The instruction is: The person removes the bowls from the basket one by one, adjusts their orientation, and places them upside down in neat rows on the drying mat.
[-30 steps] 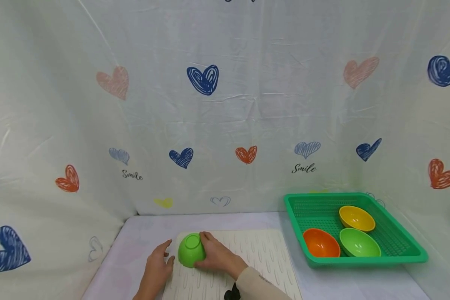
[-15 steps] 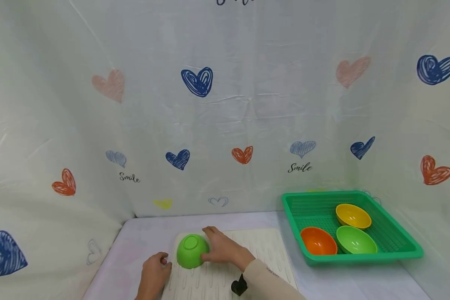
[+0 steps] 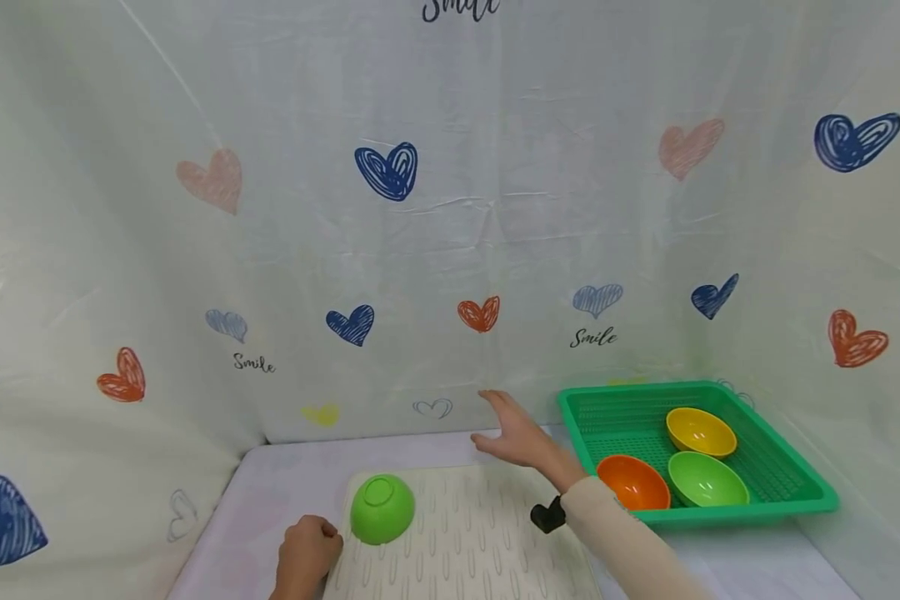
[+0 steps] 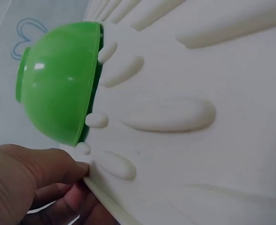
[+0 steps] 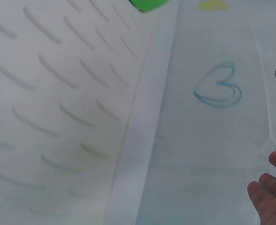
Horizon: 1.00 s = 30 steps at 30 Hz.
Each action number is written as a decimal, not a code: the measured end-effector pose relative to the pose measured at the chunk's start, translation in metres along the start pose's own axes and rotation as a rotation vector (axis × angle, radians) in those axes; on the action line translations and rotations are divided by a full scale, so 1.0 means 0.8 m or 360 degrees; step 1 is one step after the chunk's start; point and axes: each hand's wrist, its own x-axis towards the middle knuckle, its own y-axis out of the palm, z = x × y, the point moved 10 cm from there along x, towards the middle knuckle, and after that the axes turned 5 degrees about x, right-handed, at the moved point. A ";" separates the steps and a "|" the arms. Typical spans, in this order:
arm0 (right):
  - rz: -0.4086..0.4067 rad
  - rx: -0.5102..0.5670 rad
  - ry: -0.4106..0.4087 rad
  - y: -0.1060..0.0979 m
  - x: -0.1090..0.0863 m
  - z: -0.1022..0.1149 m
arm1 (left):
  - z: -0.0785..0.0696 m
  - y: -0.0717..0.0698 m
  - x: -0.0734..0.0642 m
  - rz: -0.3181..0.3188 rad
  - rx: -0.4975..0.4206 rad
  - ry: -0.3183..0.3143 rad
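Pinching the mat (image 3: 471,533), left grip (image 3: 309,548) sits beside green bowl (image 3: 382,512); right grip (image 3: 516,436) spreads empty, well apart.

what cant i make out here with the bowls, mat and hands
Under the upturned green bowl: hidden by its own wall, head and left wrist views.
White mat, near edge: cut off by the head view's bottom.
Right hand: partly cut off by the right wrist view's edge.
Orange bowl: lower part hidden by basket and sleeve, head view.
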 end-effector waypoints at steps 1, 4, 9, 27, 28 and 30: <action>-0.0058 0.0006 -0.0004 -0.014 0.001 -0.006 | 0.001 -0.001 -0.001 -0.0002 0.0016 -0.0016; -0.0201 0.0036 0.0031 -0.060 -0.005 -0.029 | 0.002 -0.004 -0.003 -0.0003 0.0037 -0.0061; -0.0301 0.0062 0.0241 -0.126 -0.039 -0.089 | 0.005 0.002 -0.001 0.0037 0.0010 -0.0120; -0.0366 -0.0153 0.0764 -0.244 -0.123 -0.245 | 0.020 0.009 0.007 0.0075 -0.0060 -0.0200; -0.0359 -0.0165 0.0793 -0.246 -0.126 -0.250 | 0.021 0.009 0.006 0.0078 -0.0058 -0.0207; -0.0347 -0.0195 0.0848 -0.251 -0.133 -0.260 | 0.023 0.010 0.006 0.0085 -0.0056 -0.0220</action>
